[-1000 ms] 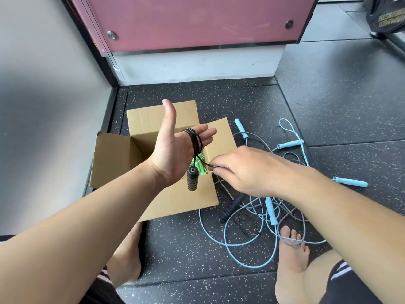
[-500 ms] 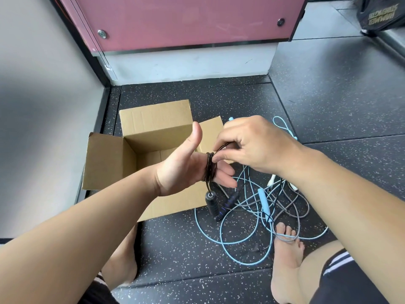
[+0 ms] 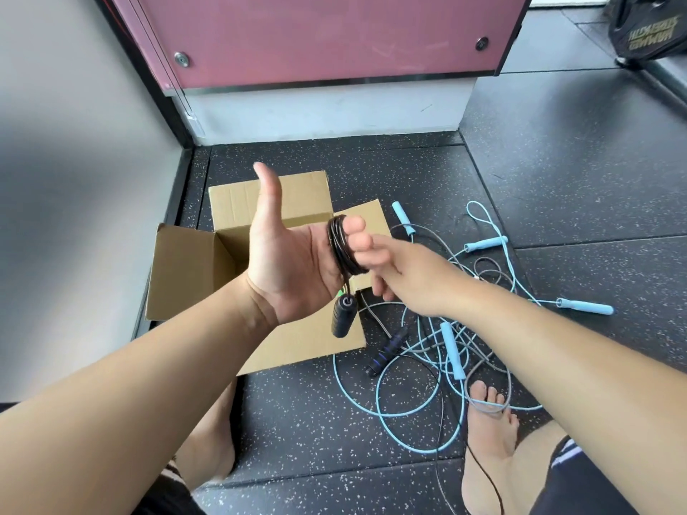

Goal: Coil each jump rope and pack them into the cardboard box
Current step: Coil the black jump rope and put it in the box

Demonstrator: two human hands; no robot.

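Black rope [image 3: 344,250] coils round straight fingers of our left hand [image 3: 293,265], thumb up. Right hand [image 3: 405,276] blurred; we cannot tell its grip.

Gym: speckled rubber floor tiles [image 3: 557,172], weight plate [image 3: 648,29] in corner, jump ropes [image 3: 427,366] scattered.

Bright, even light is seen with soft shadows only; lines are bowed toward the edges, and the right hand [image 3: 405,276] is motion-blurred.

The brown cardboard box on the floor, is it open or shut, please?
Open: the brown cardboard box has its flaps folded outward, exposing its inside.
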